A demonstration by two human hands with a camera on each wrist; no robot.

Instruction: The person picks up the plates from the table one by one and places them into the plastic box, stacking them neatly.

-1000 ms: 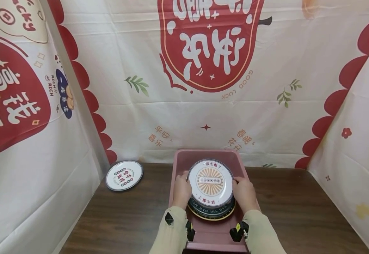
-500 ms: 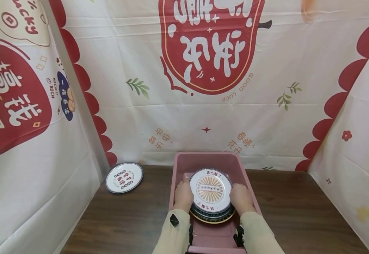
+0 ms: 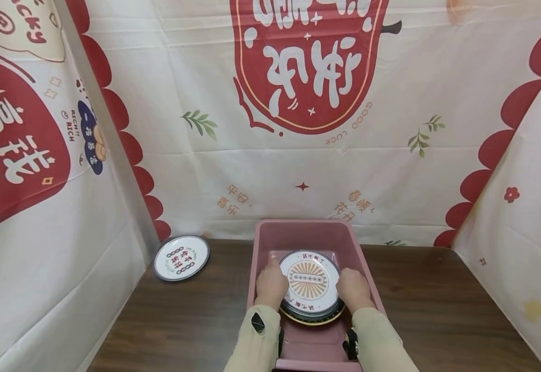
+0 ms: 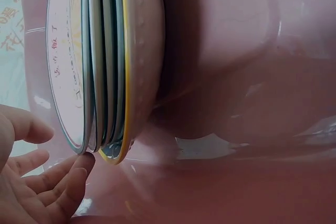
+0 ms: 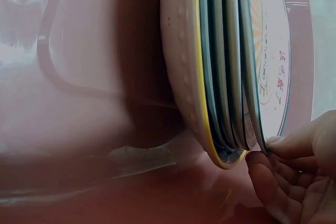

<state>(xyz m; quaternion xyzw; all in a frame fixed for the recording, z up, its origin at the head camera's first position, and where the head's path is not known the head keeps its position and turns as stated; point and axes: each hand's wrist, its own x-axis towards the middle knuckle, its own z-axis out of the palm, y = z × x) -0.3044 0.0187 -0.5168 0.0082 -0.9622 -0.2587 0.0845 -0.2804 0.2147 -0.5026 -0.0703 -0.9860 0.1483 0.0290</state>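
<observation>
A round white plate with an orange sunburst and red lettering lies on top of a stack of plates inside a pink bin. Dark-green rims show below it, and the lowest piece has a yellow rim. On the left side of the stack, my left hand has its thumb off the rim; one fingertip touches the top plate's edge from below. My right hand pinches the top plate's opposite rim between thumb and fingers.
Another white plate, printed with red characters and green chains, lies on the brown wooden table at the back left. Printed white cloth encloses the table at the back and both sides. The bin's walls stand close around both hands.
The sunburst plate, earlier held up and farther back over the stack, has come down onto it. Both hands have moved down with it and toward me.
</observation>
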